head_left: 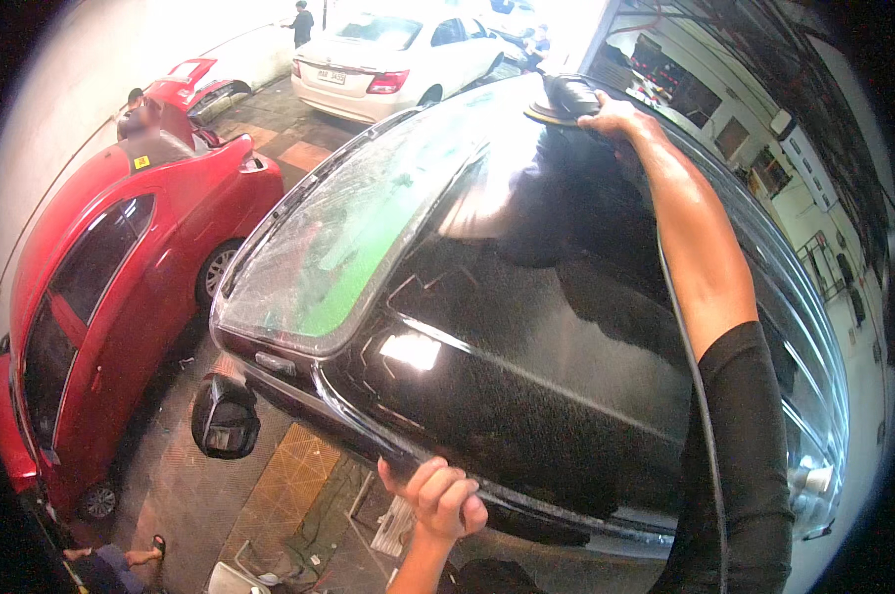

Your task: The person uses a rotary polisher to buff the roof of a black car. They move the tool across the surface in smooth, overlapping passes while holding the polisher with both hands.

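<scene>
Working from afar, I have my right hand (pixel 615 116) wrapped around a polisher (pixel 571 95), which sits directly under its fingers on the black roof (pixel 526 327), beside the windshield's (pixel 353 228) far corner. My left hand (pixel 437 498) curls against the roof's edge, behind the windshield's near corner; whether it grips, I cannot tell. A red car (pixel 175 243) stands left of the windshield.
</scene>
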The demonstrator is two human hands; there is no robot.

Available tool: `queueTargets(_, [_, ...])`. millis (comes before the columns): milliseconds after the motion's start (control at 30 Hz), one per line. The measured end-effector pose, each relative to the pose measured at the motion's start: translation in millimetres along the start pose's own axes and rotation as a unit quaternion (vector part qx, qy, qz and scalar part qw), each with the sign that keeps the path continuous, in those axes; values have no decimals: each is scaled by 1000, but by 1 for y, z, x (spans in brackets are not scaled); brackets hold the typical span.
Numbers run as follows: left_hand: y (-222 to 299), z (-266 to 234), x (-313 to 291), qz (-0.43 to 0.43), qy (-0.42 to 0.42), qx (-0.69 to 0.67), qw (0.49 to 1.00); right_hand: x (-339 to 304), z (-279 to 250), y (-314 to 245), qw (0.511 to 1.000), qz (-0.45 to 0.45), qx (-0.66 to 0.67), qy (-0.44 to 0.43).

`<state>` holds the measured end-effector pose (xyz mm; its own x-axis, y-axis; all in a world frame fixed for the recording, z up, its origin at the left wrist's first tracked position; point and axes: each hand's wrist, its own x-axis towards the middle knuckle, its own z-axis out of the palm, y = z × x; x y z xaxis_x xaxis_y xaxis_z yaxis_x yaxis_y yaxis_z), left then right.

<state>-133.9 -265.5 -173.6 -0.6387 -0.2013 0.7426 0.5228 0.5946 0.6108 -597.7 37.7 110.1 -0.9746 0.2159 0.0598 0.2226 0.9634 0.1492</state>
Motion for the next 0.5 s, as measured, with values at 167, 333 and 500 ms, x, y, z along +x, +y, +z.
queueTargets(167, [-1, 2, 4, -3, 12, -17, 1000, -26, 4, 4, 998, 16, 62, -15])
queueTargets(333, [4, -6, 12, 2, -3, -32, 999, -59, 0, -9, 999, 18, 26, 41])
queueTargets(500, [-1, 1, 9, 37, -17, -46, 998, -31, 0, 36, 996, 49, 73, -1])
